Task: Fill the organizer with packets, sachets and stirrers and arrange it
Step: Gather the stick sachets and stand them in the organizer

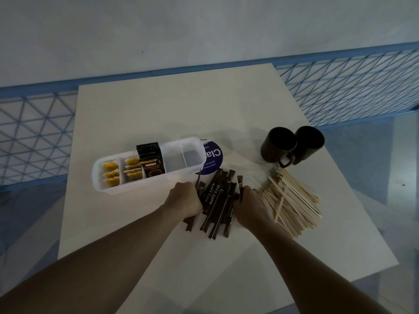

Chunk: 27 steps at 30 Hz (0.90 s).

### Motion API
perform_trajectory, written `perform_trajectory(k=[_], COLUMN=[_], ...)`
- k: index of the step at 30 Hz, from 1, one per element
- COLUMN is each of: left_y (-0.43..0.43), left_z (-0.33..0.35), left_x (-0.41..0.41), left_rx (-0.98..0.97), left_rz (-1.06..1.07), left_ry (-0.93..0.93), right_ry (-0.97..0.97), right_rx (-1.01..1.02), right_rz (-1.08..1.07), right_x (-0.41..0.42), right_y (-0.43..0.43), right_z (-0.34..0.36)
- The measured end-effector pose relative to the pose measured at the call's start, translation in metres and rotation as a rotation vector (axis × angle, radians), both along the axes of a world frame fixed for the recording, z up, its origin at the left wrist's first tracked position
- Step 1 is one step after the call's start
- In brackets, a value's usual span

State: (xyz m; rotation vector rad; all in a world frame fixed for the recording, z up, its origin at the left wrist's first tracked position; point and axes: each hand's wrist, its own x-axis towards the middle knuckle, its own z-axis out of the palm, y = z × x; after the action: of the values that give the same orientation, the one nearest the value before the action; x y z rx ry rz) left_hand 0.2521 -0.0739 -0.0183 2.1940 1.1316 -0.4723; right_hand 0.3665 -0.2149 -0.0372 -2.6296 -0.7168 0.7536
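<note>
Sachets [217, 203] heaped mid-desk, just before organizer [136, 185]; left hand [186, 200], right hand [251, 206] flank them, fingers curled round the bundle.

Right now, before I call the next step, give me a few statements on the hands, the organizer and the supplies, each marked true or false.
1. The left hand and right hand hold the pile of brown stick sachets from either side. True.
2. The wooden stirrers are in the organizer. False: they lie piled on the table, right of the right hand.
3. The organizer's two right-end compartments are empty. True.
4. The Kopiko packets lie on the table. False: they stand in the organizer's middle compartment.
</note>
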Motion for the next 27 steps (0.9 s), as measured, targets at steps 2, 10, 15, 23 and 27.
perform_trajectory(k=[2, 10, 15, 23, 27], left_y=[0.002, 0.007, 0.007, 0.002, -0.011], left_z=[0.001, -0.003, 0.007, 0.003, -0.004], left_x=[-0.003, -0.008, -0.013, -0.015, -0.012], left_rx=[-0.018, 0.054, -0.018, 0.061, 0.107], left_rz=[-0.009, 0.018, -0.030, 0.014, 0.030], left_ry=[0.039, 0.013, 0.105, -0.111, -0.127], right_ry=[0.003, 0.013, 0.051, 0.149, 0.125], right_rx=[0.003, 0.046, 0.039, 0.062, 0.035], right_rz=[-0.002, -0.050, -0.046, -0.143, -0.177], right_x=[0.001, -0.005, -0.007, -0.013, -0.018], right_y=[-0.001, -0.003, -0.005, -0.003, -0.002], right_z=[0.001, 0.016, 0.020, 0.022, 0.019])
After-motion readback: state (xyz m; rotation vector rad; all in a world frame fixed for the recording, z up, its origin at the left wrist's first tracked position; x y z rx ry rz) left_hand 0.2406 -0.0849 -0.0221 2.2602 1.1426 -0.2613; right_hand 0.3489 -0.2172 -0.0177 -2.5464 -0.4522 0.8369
